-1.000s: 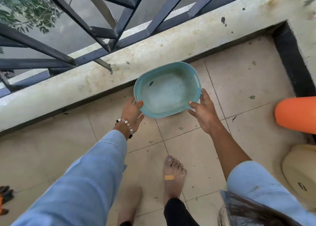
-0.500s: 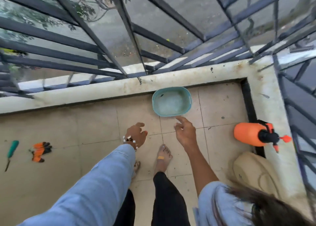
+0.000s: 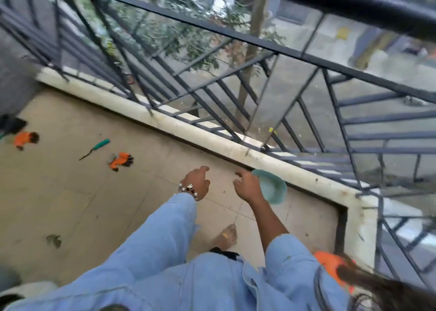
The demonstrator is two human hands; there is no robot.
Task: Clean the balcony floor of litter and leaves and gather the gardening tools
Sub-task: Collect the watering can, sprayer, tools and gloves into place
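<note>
A teal plastic basin (image 3: 273,188) sits on the tiled floor by the parapet, partly hidden behind my right hand (image 3: 247,187). That hand hangs in the air with loosely curled fingers and holds nothing. My left hand (image 3: 197,181), with a bead bracelet at the wrist, is also relaxed and empty, left of the right hand. Further left on the floor lie an orange-and-black glove (image 3: 120,161), a green-handled tool (image 3: 95,148) and a second orange glove (image 3: 24,139). A dry leaf (image 3: 54,240) lies at the lower left.
The parapet (image 3: 212,143) with the dark metal railing (image 3: 259,86) runs diagonally along the far side. An orange sprayer (image 3: 330,264) shows at the lower right, partly hidden by my sleeve and hair. My bare foot (image 3: 226,236) stands on the tiles.
Both hands let go of the basin, which stays on the floor, and have risen away from it. The view has swung left and up, and now takes in the gloves, tool and leaf.
</note>
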